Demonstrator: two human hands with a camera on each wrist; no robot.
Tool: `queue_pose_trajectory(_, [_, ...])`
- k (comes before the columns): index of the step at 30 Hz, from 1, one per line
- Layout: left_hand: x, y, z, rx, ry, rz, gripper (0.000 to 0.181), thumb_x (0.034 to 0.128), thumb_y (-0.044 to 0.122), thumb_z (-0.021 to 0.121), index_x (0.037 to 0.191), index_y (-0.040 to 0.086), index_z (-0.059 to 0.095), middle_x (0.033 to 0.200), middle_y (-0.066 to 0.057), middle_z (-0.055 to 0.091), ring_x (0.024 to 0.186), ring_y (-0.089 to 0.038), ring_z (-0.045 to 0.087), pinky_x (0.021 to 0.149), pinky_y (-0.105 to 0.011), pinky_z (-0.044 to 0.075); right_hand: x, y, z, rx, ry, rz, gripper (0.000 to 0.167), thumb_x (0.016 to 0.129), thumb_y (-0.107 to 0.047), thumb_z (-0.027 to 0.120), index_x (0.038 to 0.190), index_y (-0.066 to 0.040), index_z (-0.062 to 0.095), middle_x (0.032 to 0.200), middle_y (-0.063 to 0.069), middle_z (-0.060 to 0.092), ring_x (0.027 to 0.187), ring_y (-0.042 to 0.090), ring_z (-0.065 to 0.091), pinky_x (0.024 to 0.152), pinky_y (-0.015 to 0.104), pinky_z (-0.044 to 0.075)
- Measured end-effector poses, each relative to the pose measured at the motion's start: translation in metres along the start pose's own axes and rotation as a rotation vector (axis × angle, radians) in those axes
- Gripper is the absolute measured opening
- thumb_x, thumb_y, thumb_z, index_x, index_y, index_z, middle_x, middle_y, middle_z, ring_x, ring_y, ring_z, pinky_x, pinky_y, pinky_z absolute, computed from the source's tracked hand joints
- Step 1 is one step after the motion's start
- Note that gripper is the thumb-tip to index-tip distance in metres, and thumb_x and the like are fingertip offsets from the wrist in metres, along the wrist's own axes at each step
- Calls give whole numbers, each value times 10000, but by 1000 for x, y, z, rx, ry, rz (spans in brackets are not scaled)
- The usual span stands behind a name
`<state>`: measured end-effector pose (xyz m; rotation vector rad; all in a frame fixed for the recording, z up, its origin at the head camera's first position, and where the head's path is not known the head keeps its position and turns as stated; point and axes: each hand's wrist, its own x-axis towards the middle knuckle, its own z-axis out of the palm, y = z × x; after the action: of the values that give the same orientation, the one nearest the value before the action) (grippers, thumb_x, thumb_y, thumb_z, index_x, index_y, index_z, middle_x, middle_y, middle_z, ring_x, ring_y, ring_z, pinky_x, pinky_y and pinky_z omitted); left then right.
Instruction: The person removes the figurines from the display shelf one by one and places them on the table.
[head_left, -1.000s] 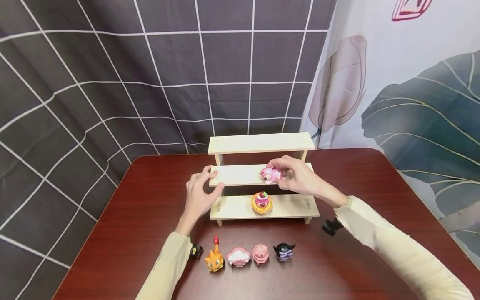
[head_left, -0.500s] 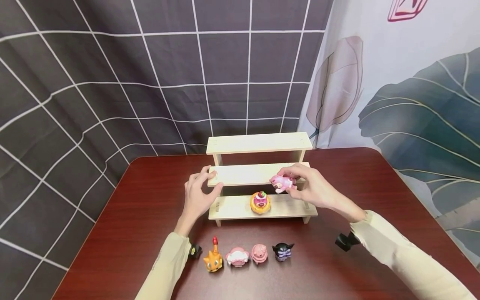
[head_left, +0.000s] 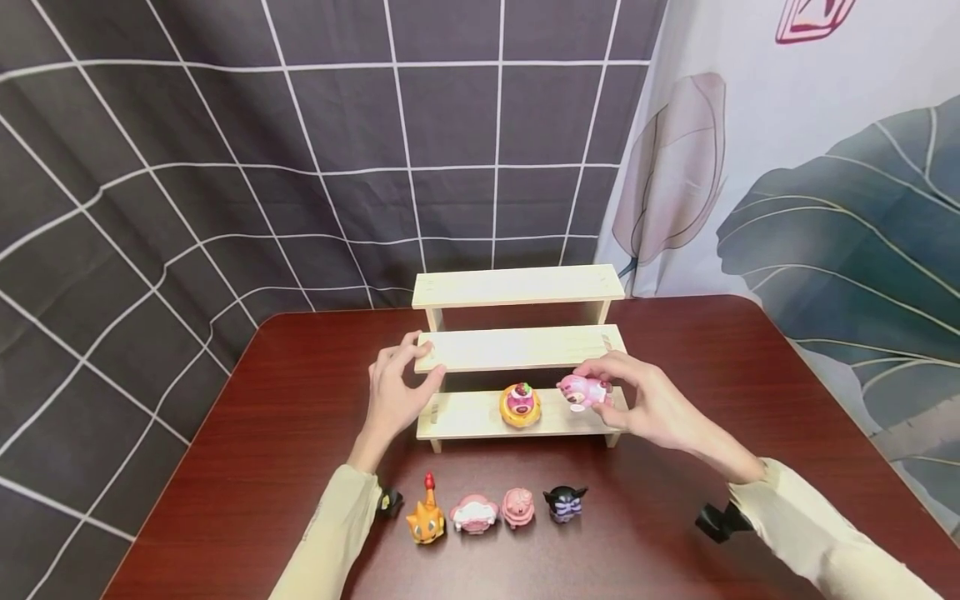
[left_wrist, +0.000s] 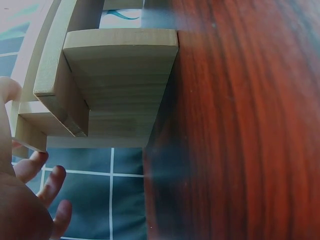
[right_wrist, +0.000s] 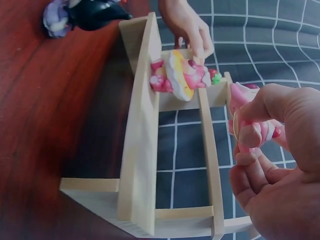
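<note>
A three-tier wooden display stand stands on the table. My left hand grips the left end of its middle shelf, thumb at the front edge and fingers behind. In the left wrist view, fingers reach past the shelf's end. My right hand pinches a pink figurine, lying sideways, in front of the stand's right side. The right wrist view shows this pink figurine between thumb and fingers, partly hidden by them. A yellow-and-pink figurine sits mid-way along the bottom shelf.
On the table before the stand sit an orange figurine, a pink-and-white figurine, a round pink figurine and a black figurine with a purple bow. A dark grid curtain hangs behind the table.
My right hand has moved right and toward me with the pink figurine, away from the middle shelf and down to about the bottom shelf's height. The left hand keeps its place on the stand.
</note>
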<state>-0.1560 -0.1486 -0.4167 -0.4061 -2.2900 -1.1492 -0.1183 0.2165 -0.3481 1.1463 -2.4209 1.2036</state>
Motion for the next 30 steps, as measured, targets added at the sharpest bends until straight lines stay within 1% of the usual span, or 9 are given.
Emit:
queue_pose_trajectory(3, [0, 0, 0, -2, -1, 0, 363, 841, 221, 784, 1168, 74, 732, 1355, -139, 611, 1079, -319, 525, 936, -570, 279, -8, 0, 0, -3, 14, -21, 574, 698, 126, 777, 1204, -120, 663, 1056, -22, 664, 907, 150, 578, 834, 222, 447])
queue_pose_trajectory(6, [0, 1, 1, -2, -1, 3, 373, 838, 228, 786, 1174, 78, 731, 1360, -121, 612, 1081, -317, 527, 937, -569, 280, -17, -1, 0, 5, 24, -29, 582, 690, 136, 777, 1202, -118, 664, 1070, -12, 664, 916, 145, 579, 847, 208, 442])
queue_pose_trajectory(11, [0, -1, 1, -4, 2, 2, 356, 837, 217, 787, 1161, 80, 735, 1351, -137, 615, 1074, -316, 524, 934, -569, 283, -31, -1, -1, -8, 38, -23, 611, 663, 152, 773, 1198, -123, 667, 1050, -35, 650, 893, 116, 575, 812, 210, 450])
queue_pose_trajectory(16, [0, -2, 1, -4, 2, 4, 344, 840, 210, 782, 1155, 80, 736, 1346, -143, 617, 1073, -322, 522, 936, -577, 286, -41, -1, 0, -12, 41, -22, 608, 669, 143, 768, 1196, -145, 669, 1065, -72, 653, 899, 84, 575, 789, 210, 453])
queue_pose_trajectory(21, [0, -1, 1, -4, 0, 2, 348, 841, 215, 782, 1159, 82, 734, 1353, -122, 617, 1073, -320, 522, 942, -576, 284, -52, -3, 3, 3, 43, -11, 588, 674, 143, 770, 1182, -136, 667, 1072, -63, 659, 909, 82, 572, 787, 210, 451])
queue_pose_trajectory(30, [0, 0, 0, -7, -8, -15, 338, 848, 209, 779, 1159, 86, 732, 1361, -112, 612, 1081, -318, 514, 951, -573, 278, -73, -4, 10, 34, 50, 0, 628, 659, 165, 789, 1200, -124, 654, 1087, -37, 656, 918, 104, 581, 796, 200, 453])
